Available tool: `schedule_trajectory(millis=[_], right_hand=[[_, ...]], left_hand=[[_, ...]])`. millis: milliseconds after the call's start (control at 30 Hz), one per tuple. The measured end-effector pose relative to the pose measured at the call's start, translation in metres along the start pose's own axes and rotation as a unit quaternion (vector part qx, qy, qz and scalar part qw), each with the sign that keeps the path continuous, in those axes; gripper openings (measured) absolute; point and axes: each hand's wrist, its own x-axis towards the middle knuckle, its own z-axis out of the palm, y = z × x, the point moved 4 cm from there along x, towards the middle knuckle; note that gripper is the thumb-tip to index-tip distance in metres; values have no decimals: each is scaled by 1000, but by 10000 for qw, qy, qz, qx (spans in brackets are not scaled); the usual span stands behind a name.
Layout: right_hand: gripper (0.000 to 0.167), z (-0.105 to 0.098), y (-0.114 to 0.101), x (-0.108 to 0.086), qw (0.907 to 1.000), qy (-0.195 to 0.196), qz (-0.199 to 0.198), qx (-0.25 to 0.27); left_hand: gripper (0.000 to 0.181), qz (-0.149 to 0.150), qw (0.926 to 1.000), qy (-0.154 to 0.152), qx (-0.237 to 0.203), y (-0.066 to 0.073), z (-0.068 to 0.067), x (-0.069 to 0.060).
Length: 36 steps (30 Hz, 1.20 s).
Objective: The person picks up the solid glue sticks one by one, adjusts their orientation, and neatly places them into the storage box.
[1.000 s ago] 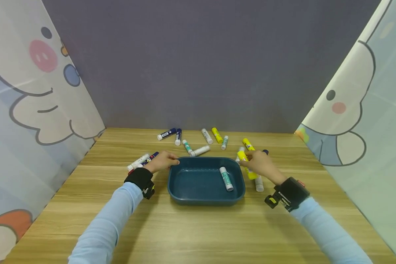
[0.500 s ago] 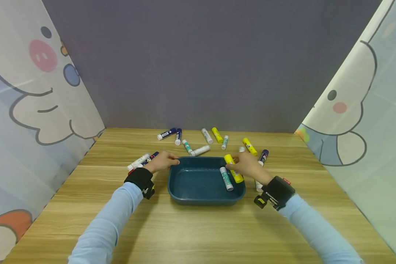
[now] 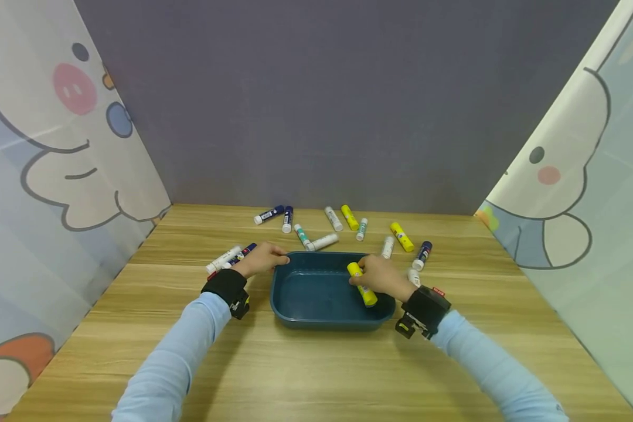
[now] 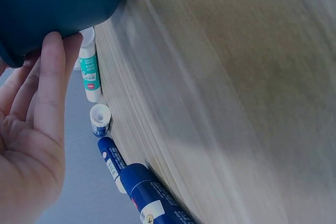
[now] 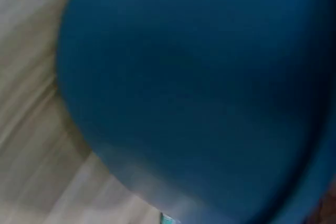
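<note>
My right hand point(image 3: 384, 275) pinches a yellow glue stick point(image 3: 368, 296) over the right part of a dark blue plastic tray point(image 3: 327, 323). Whether that stick touches the tray floor I cannot tell. My left hand point(image 3: 261, 259) holds the tray's far left corner, thumb at the rim. In the left wrist view, its straight-looking fingers point(image 4: 52, 72) lie against the tray's outer wall. The tray wall point(image 5: 189, 87) fills most of the blurred right wrist view, so the held stick does not show there.
Behind the tray lie several glue sticks, among them a green-and-white one point(image 3: 302, 234) and a yellow one point(image 3: 402, 237). A navy one point(image 3: 423, 255) lies to the right. Left of the tray are a white stick point(image 3: 223, 259) and a navy stick point(image 3: 241, 255). A grey panel point(image 3: 316, 105) stands behind.
My right hand has carried the yellow glue stick leftward from beside the tray to above its inside. The green-and-white stick in the tray is now hidden from view. My left hand stays put.
</note>
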Motion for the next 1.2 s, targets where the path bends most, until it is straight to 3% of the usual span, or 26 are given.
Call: schedule_trajectory(millis=[200, 633, 933, 1200], right_hand=[[49, 7, 2, 4, 9999, -36, 109, -43], [34, 17, -1, 8, 9993, 275, -95, -246], [29, 22, -4, 9, 9953, 634, -316, -664], [26, 23, -6, 9, 9947, 552, -418, -765]], left_hand=[[33, -14, 10000, 20, 37, 0, 0, 0], [33, -2, 10000, 32, 20, -1, 0, -2], [31, 31, 10000, 86, -33, -1, 1, -1], [32, -29, 9999, 98, -53, -1, 2, -1]])
